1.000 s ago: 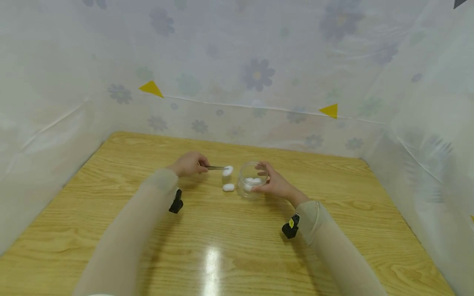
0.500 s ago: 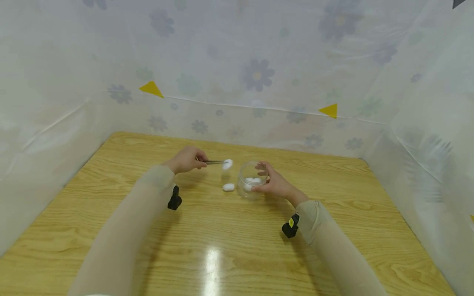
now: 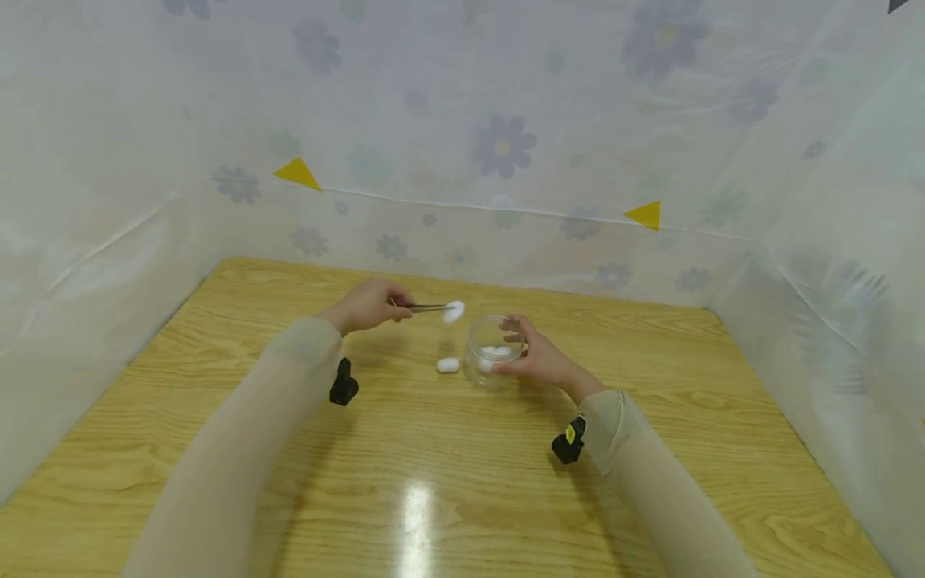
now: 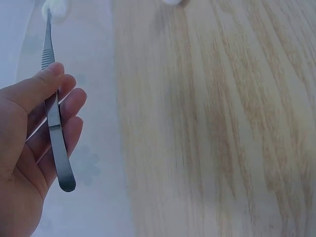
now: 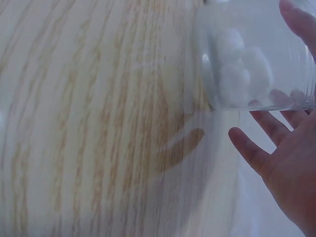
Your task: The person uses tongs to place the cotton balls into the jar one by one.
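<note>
My left hand (image 3: 373,304) pinches a pair of metal tweezers (image 4: 58,148) between thumb and fingers. At their tips a white cotton ball (image 3: 454,311) hangs in the air, left of and above the jar's mouth. My right hand (image 3: 538,357) curls round the right side of a clear jar (image 3: 474,374), which stands upright on the table with its top uncovered. Several white cotton balls (image 5: 242,74) lie inside the jar. Another cotton ball (image 3: 448,365) rests on the table just left of the jar.
The wood-grain table (image 3: 347,498) reaches back to a flower-patterned plastic curtain (image 3: 433,144), which also encloses both sides. Yellow triangles (image 3: 643,215) mark the back curtain. A black wrist camera (image 3: 568,444) sits below each hand.
My left hand has risen and moved away toward the back, lifting the tweezers and cotton ball, then shifted slightly right. The right hand and jar have stayed in place.
</note>
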A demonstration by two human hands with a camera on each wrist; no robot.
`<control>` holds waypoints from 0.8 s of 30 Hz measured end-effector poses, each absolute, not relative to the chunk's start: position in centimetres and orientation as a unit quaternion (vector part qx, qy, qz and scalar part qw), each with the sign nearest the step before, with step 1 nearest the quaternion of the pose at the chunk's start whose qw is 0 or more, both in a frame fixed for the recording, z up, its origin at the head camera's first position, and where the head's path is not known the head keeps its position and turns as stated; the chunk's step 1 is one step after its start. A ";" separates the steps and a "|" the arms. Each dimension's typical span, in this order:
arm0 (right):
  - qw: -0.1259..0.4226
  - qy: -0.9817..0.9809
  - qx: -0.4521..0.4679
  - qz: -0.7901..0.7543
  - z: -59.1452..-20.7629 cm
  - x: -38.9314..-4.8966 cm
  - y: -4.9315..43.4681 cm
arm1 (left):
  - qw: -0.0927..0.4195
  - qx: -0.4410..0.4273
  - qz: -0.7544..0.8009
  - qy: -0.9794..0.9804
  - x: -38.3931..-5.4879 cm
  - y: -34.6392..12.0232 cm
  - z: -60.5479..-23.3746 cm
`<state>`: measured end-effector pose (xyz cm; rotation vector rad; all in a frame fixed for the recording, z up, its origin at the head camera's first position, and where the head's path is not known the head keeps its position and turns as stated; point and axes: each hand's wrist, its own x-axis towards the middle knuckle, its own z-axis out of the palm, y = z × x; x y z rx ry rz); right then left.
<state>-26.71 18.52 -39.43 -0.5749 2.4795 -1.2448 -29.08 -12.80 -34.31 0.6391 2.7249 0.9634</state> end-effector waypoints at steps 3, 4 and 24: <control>0.156 0.864 -0.197 -0.436 -39.5 -26.8 18.5 | 0.088 0.220 0.329 0.914 -29.1 -12.4 -34.0; 0.156 0.864 -0.198 -0.436 -39.5 -26.8 18.5 | 0.087 0.221 0.332 0.913 -29.1 -12.3 -33.9; 0.149 0.862 -0.207 -0.437 -39.4 -26.7 18.5 | 0.085 0.250 0.344 0.901 -29.2 -10.1 -33.5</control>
